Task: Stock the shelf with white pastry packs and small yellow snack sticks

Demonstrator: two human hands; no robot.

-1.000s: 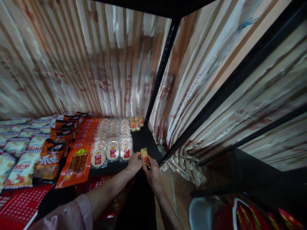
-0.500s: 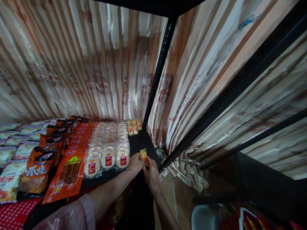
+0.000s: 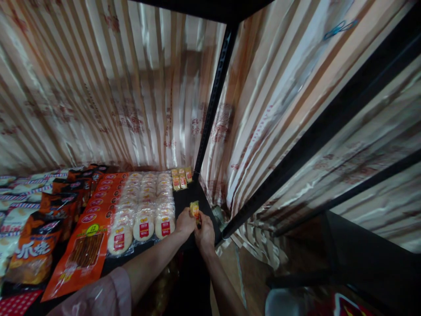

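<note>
Both my hands meet over the right end of a black shelf (image 3: 187, 197). Between them is a small yellow snack packet (image 3: 194, 208) with red print. My left hand (image 3: 185, 222) grips its left side, and my right hand (image 3: 204, 231) closes on its right side. Beyond them, several similar small yellow packets (image 3: 179, 181) stand grouped in the back corner. Just left of my hands are rows of round white wrapped crackers (image 3: 143, 226) with red labels.
Left of the crackers lie an orange snack bag (image 3: 83, 245) and black-and-orange bags (image 3: 34, 252). A black post (image 3: 213, 101) rises at the shelf corner. Striped plastic sheeting (image 3: 148, 87) hangs behind. A slanting black bar (image 3: 296, 136) runs along the right.
The view has shifted slightly, so the goods on the shelf appear a little further left and lower. Both hands still hold the yellow packet in nearly the same place.
</note>
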